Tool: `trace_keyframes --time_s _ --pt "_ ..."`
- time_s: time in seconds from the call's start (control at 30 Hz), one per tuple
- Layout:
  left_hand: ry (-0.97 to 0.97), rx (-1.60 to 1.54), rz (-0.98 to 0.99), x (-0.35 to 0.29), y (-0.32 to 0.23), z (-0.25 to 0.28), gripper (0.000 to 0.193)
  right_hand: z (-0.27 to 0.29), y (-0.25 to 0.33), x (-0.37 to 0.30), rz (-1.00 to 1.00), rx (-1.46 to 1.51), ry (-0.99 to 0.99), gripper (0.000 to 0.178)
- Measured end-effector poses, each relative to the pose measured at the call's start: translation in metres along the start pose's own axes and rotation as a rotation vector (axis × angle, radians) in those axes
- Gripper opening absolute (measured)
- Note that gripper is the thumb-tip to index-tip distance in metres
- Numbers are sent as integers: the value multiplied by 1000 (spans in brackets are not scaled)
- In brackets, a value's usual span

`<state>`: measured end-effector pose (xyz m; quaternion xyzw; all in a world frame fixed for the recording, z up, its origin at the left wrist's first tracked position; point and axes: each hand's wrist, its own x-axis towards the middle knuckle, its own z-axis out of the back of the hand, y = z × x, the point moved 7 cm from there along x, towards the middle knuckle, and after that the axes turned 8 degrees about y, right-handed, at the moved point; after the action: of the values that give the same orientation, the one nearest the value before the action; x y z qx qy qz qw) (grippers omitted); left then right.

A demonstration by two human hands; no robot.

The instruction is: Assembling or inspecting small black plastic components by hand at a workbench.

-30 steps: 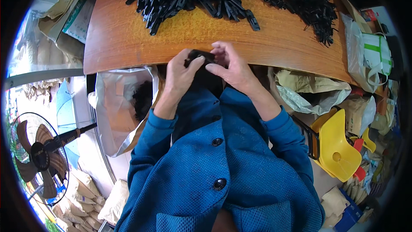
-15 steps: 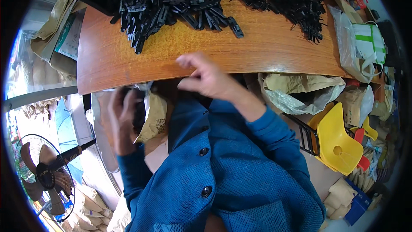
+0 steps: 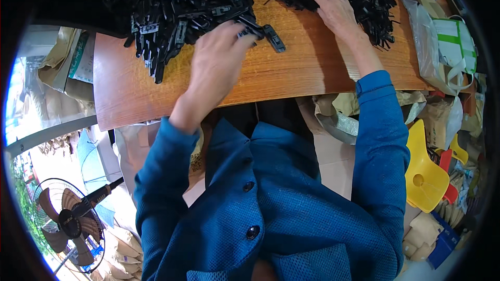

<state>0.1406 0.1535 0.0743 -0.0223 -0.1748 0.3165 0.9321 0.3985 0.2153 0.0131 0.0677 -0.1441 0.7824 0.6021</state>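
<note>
We see 2 heaps of black parts on a brown wood-grained desk (image 3: 291, 78), which spans the upper half of the frame. The larger heap (image 3: 177, 15) fills the upper left of the frame, its long flat pieces lying at many angles. The smaller heap (image 3: 372, 8) is in the upper right, made of thinner, more tangled pieces. Between them, just beside the larger heap's right edge, we make out 1 oblong black piece (image 3: 274, 38) lying flat on the desk.

Our left grip (image 3: 216, 54), a bare hand blurred in the picture, is above the centre of the frame, at the near right edge of the larger heap. Its fingers bend over the pieces there, and we cannot tell whether they close on any. Our right grip (image 3: 336, 14), also bare, reaches to the near left part of the smaller heap, fingertips down among the dark pieces. We cannot tell whether it has hold of 1.

Both forearms come up from the lower part of the frame in the sleeves of a blue jacket (image 3: 297, 187) with dark round buttons. At lower left we see a fan (image 3: 69, 224) with dark blades. At lower right there is a yellow chair (image 3: 426, 171), and at the right edge of the desk a white-and-green bag (image 3: 452, 44).
</note>
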Motion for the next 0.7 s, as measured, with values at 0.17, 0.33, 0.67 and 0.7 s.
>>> trace_keyframes --time_s 0.17,0.33,0.67,0.7 --pt "190 167 -196 56 -6 -74 34 15 3 10 172 135 24 41" --pt "314 45 -229 60 -17 -80 27 12 -2 -1 196 275 42 34" --pt "51 -805 532 -20 21 -68 29 4 30 -20 41 555 136 32" --pt "43 -807 531 -26 22 -61 29 3 37 -23 46 548 136 32"
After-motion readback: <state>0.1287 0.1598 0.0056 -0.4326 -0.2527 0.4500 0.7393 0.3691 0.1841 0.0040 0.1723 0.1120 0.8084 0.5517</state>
